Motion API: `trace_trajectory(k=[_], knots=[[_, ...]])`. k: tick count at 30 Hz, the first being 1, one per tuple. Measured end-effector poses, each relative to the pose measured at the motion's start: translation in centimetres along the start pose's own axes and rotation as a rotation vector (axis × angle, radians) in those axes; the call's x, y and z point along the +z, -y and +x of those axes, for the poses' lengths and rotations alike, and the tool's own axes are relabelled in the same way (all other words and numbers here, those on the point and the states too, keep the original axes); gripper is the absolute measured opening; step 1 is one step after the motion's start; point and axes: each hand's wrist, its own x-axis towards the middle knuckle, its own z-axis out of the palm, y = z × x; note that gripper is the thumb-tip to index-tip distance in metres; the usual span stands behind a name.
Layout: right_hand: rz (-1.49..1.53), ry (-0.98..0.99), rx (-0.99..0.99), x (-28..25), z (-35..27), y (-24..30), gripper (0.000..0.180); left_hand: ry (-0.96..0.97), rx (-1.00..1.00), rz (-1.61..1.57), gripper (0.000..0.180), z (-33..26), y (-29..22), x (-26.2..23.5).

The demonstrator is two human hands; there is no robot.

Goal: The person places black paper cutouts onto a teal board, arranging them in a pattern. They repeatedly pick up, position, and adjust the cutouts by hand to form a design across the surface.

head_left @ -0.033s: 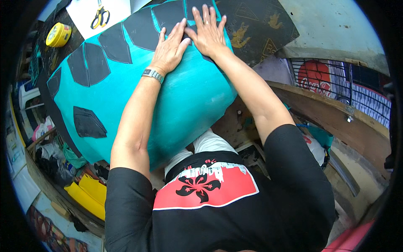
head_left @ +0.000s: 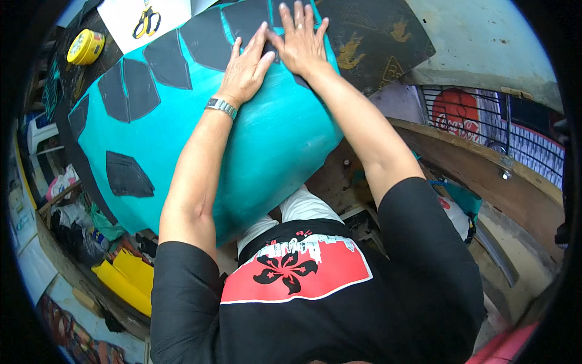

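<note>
A large teal sheet (head_left: 273, 139) drapes over the work surface and hangs down toward my lap. Several flat black cut pieces (head_left: 206, 39) lie in a row along its far edge. My left hand (head_left: 245, 71) rests flat there, fingers stretched out over the edge of a black piece. To its right my right hand (head_left: 302, 45) presses down with fingers spread, partly hiding a piece at the sheet's far right corner. The two hands nearly touch. A small stack of black pieces (head_left: 128, 175) lies by itself on the left part of the sheet.
Black-and-yellow scissors (head_left: 146, 22) lie on white paper (head_left: 115, 18) at the far left. Beside them stands a yellow tub (head_left: 85, 47). A dark printed sheet (head_left: 370, 36) extends to the far right. A wooden ledge (head_left: 479, 155) and a wire grille (head_left: 467, 115) bound the right side.
My right hand has shifted very slightly toward the far left. The left hand and the black pieces stay nearly where they were.
</note>
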Motion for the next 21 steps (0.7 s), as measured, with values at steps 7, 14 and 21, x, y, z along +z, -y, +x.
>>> trace_trajectory(k=[7, 14, 21], knots=[[-0.076, 0.124, 0.101, 0.8, 1.9, -1.2, 0.079, -0.426, 0.013, -0.291, 0.053, -2.5, -3.8, -4.0], [0.374, -0.304, 0.081, -2.7, 0.5, 4.8, 0.07, -0.469, -0.276, -0.272, 0.029, -21.3, -4.3, -14.9], [0.843, 0.218, -0.51, -0.5, -12.2, 36.1, 0.081, -1.073, -0.724, -0.52, 0.033, -36.1, 3.2, -23.1]])
